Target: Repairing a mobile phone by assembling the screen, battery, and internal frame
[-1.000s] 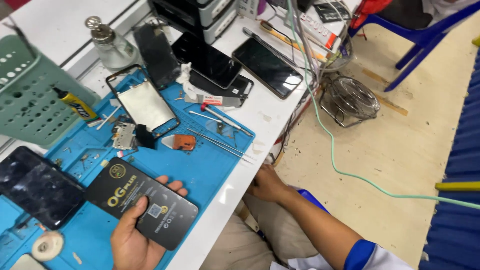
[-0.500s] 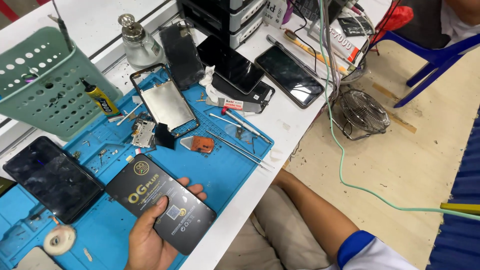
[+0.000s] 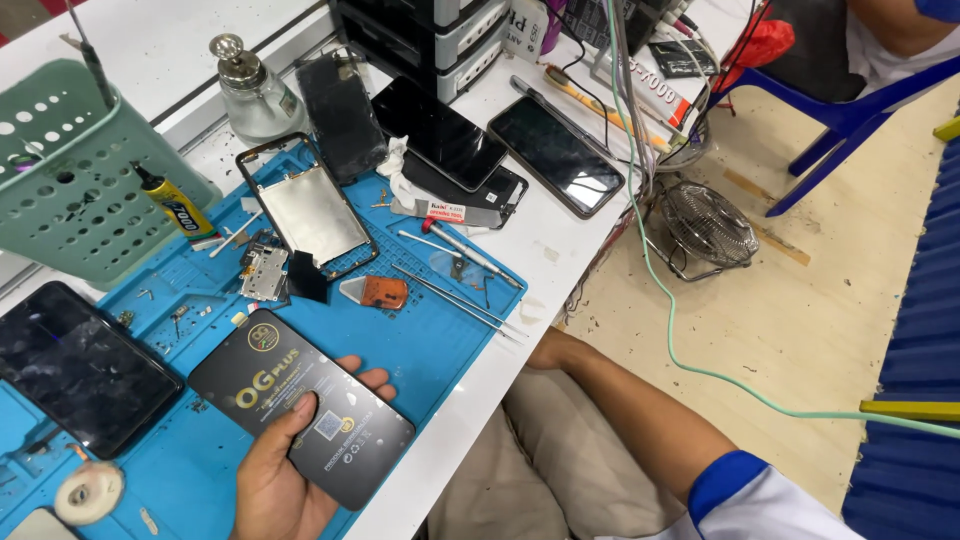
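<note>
Left hand: the left hand (image 3: 285, 470) grips a flat black packet (image 3: 300, 405) from underneath, thumb on its face, fingertips (image 3: 375, 378) curled over the far edge. Clamped on it.
Packet, place: held just over the near part of the blue mat (image 3: 440, 330), close to the table's front edge.
Packet, long axis: runs from upper left to lower right, its lower right corner out past the mat's edge toward the lap.
Right hand: hidden. The right forearm (image 3: 620, 400) goes under the table edge and the hand cannot be seen, so whether it is open or closed I cannot tell.
Nearer hand: the left one, since it already has the packet; the right arm lies to the packet's right, lower down.
Close by: a dark phone (image 3: 80, 365) lies flat just left of the packet, a tape roll (image 3: 88, 492) below that. An orange pick (image 3: 375, 292) and a bare phone frame (image 3: 310, 210) sit beyond the packet, farther up the mat.
</note>
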